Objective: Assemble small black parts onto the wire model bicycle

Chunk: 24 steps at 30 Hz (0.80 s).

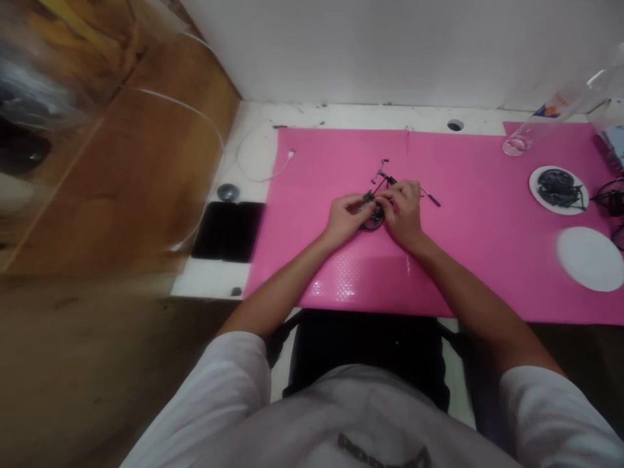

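Both hands meet over the pink mat, around a small dark model that looks like a miniature bicycle (374, 220). My left hand (345, 218) pinches its near left part, beside a black wheel. From the right, my right hand (403, 211) grips the same model, fingers bent over its frame. Thin grey handlebar-like parts (378, 171) stick out beyond the fingers. Just right of my right hand, a thin rod with a black end (431, 197) lies on the mat. The fingertips cover the spot where the hands meet.
On the pink mat (312, 175), at the right, are a white plate of black parts (558, 190), a white round plate or lid (589, 259) and a clear bottle (517, 144). More black parts (611, 200) stand at the right edge. A black tablet-like object (228, 231) and white cable (266, 179) lie left.
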Each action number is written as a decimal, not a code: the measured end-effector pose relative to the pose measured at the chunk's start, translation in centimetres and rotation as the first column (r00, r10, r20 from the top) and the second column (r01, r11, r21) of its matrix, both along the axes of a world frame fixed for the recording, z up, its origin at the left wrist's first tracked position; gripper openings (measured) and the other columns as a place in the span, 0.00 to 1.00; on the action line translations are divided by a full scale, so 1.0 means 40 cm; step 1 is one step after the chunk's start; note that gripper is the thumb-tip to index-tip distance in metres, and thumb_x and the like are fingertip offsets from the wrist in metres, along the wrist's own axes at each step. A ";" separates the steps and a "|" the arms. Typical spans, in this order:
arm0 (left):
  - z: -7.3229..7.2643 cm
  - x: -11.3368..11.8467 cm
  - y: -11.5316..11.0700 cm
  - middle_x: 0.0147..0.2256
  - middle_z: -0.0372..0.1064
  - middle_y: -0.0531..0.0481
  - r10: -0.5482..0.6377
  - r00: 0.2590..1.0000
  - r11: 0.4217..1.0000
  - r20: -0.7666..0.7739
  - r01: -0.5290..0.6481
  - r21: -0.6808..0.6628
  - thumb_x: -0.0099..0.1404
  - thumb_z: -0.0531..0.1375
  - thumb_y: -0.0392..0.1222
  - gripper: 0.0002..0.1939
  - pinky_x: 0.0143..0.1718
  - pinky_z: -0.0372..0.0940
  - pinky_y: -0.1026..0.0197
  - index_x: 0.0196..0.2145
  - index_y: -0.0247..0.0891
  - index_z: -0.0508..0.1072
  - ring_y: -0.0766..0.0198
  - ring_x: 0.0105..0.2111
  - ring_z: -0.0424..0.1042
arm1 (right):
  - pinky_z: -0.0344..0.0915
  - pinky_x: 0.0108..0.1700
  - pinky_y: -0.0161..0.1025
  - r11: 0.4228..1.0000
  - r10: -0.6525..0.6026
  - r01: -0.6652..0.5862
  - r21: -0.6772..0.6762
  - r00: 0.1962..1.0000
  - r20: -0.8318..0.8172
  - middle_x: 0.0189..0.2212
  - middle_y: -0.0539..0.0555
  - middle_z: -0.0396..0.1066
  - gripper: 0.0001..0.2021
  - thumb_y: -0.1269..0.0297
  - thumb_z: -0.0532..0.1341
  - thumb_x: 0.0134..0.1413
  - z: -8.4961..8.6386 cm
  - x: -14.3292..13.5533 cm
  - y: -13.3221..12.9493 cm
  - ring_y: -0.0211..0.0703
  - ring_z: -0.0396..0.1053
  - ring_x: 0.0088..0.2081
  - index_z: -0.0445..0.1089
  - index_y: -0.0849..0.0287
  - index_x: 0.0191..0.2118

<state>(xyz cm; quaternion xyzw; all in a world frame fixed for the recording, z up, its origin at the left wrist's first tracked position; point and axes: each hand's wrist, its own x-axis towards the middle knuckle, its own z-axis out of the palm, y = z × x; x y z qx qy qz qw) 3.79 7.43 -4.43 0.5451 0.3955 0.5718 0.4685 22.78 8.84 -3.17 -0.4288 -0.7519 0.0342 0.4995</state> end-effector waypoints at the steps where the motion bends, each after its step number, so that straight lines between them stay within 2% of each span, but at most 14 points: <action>1: -0.002 -0.001 0.000 0.42 0.90 0.45 -0.001 1.000 1.000 0.000 0.001 0.010 0.68 0.78 0.55 0.15 0.47 0.77 0.58 0.45 0.42 0.93 0.62 0.40 0.85 | 0.71 0.59 0.65 1.000 -0.015 0.015 0.005 1.000 0.016 0.40 0.59 0.75 0.28 0.36 0.56 0.85 0.001 -0.001 -0.001 0.60 0.73 0.49 0.83 0.50 0.44; 7: -0.004 0.003 -0.002 0.42 0.90 0.45 -0.011 1.000 0.999 0.027 0.010 0.034 0.69 0.79 0.56 0.16 0.46 0.78 0.58 0.46 0.43 0.94 0.63 0.40 0.85 | 0.70 0.61 0.66 0.999 -0.040 0.038 0.019 0.995 0.092 0.40 0.59 0.77 0.27 0.39 0.56 0.86 0.004 0.006 -0.005 0.61 0.73 0.51 0.85 0.49 0.45; 13: 0.003 0.018 -0.014 0.42 0.89 0.44 -0.036 0.995 0.995 0.098 0.027 0.095 0.69 0.79 0.58 0.18 0.44 0.80 0.60 0.47 0.43 0.93 0.63 0.40 0.85 | 0.66 0.58 0.62 0.985 0.005 -0.017 0.172 0.998 0.069 0.40 0.57 0.80 0.16 0.47 0.63 0.85 0.013 0.017 -0.008 0.59 0.73 0.50 0.88 0.46 0.50; 19: 0.015 0.012 -0.017 0.42 0.88 0.43 0.010 1.000 0.987 -0.016 -0.007 0.159 0.71 0.77 0.56 0.15 0.40 0.76 0.61 0.47 0.43 0.93 0.64 0.38 0.83 | 0.67 0.61 0.66 0.997 -0.006 0.000 0.074 0.997 0.074 0.39 0.58 0.78 0.19 0.44 0.62 0.84 0.011 0.023 -0.008 0.61 0.73 0.51 0.88 0.46 0.48; 24: 0.018 0.009 -0.014 0.41 0.87 0.44 0.037 0.999 0.980 -0.029 -0.031 0.195 0.72 0.76 0.56 0.15 0.39 0.73 0.60 0.48 0.44 0.93 0.64 0.37 0.80 | 0.69 0.59 0.64 0.997 0.004 -0.009 0.079 0.998 0.062 0.39 0.58 0.78 0.18 0.45 0.62 0.84 0.016 0.017 -0.012 0.59 0.73 0.48 0.88 0.47 0.50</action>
